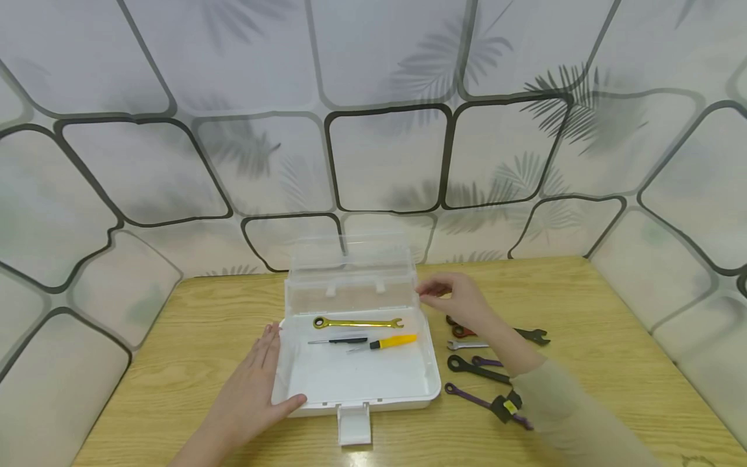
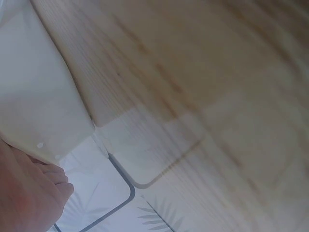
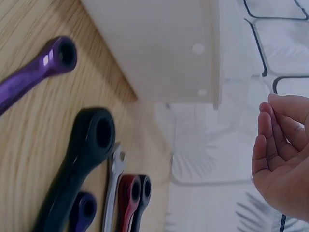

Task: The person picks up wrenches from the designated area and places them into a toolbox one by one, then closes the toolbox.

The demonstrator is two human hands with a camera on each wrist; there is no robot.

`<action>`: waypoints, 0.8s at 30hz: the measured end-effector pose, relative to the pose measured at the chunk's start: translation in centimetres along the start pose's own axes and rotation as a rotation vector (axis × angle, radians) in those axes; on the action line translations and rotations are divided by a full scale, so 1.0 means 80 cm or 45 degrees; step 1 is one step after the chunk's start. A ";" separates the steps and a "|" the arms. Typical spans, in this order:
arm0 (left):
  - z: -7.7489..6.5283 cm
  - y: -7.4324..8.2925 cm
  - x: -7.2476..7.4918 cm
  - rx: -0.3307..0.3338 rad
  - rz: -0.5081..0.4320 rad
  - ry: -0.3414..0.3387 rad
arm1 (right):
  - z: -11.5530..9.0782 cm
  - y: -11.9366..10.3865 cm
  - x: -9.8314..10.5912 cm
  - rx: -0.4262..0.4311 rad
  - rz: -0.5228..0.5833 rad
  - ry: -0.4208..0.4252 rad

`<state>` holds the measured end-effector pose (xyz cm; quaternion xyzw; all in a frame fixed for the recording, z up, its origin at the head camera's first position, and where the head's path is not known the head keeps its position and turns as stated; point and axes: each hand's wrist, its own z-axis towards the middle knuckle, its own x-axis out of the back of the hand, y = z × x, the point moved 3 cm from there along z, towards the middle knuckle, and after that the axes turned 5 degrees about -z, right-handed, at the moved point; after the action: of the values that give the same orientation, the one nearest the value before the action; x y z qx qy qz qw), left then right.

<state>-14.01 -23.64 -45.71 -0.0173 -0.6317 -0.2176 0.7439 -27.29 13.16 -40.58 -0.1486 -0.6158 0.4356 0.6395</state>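
A white plastic toolbox (image 1: 403, 404) stands with its clear lid (image 1: 353, 298) raised. Inside lie a gold ratchet wrench (image 1: 358, 323), a thin black-handled screwdriver (image 1: 350, 340) and a yellow-handled screwdriver (image 1: 397, 340). My left hand (image 1: 257, 376) rests along the box's left side, fingers extended and thumb at the front rim. In the left wrist view, that hand (image 2: 31, 193) is partly cut off. My right hand (image 1: 458, 298) is beside the lid's right edge. The right wrist view shows this hand (image 3: 285, 154) with loosely bent fingers and no tool; whether fingertips touch the lid is unclear.
Right of the box lie several wrenches, among them a black one (image 1: 478, 370), a silver one (image 1: 467, 345) and a purple one (image 1: 467, 394). A white latch (image 1: 354, 425) hangs at the box front. Patterned fabric (image 1: 385, 162) borders the wooden table (image 1: 192, 337).
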 end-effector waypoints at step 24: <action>0.002 0.002 0.002 0.037 -0.008 -0.030 | -0.049 0.112 0.053 -0.248 -0.072 0.144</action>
<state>-14.08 -23.54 -45.51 -0.0071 -0.6436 -0.2105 0.7358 -27.64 22.79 -45.04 -0.2171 -0.6220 0.3464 0.6679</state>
